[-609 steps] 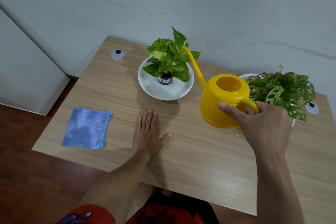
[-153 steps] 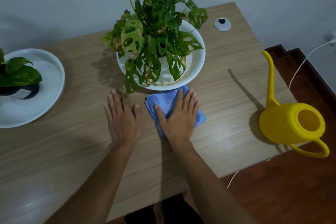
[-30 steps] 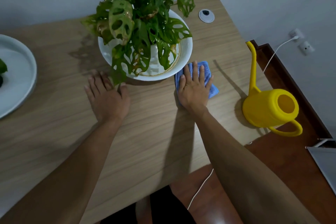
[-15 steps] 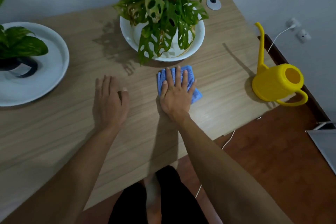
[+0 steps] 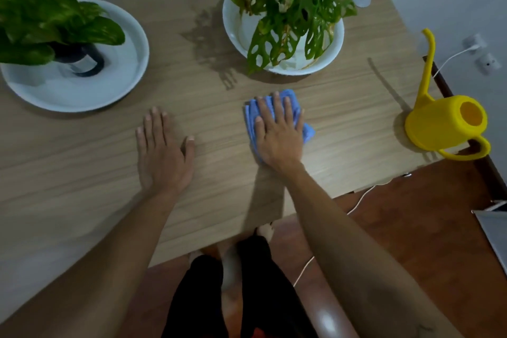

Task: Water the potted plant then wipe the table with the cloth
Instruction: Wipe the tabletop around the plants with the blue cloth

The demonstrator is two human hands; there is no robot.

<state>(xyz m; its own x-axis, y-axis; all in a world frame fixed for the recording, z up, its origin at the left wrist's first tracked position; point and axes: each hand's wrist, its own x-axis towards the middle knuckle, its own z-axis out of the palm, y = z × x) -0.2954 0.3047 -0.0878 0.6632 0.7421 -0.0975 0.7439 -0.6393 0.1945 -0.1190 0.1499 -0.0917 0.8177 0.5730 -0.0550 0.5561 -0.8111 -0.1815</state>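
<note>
The cloth (image 5: 277, 118) is lying bunched on the table (image 5: 343, 129), just in front of the plant (image 5: 290, 0). The right hand (image 5: 277, 132) is pressing flat on it, fingers spread, for wiping. The left hand (image 5: 162, 153) is resting open on bare wood, likely bracing. The can (image 5: 444, 123) is standing aside by the right edge.

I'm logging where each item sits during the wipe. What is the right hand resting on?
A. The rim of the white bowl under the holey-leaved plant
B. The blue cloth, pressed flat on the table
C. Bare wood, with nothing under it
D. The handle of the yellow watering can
B: the right hand lies palm-down on the blue cloth, whose edges show around the fingers, while the yellow watering can stands untouched near the table edge.
</note>
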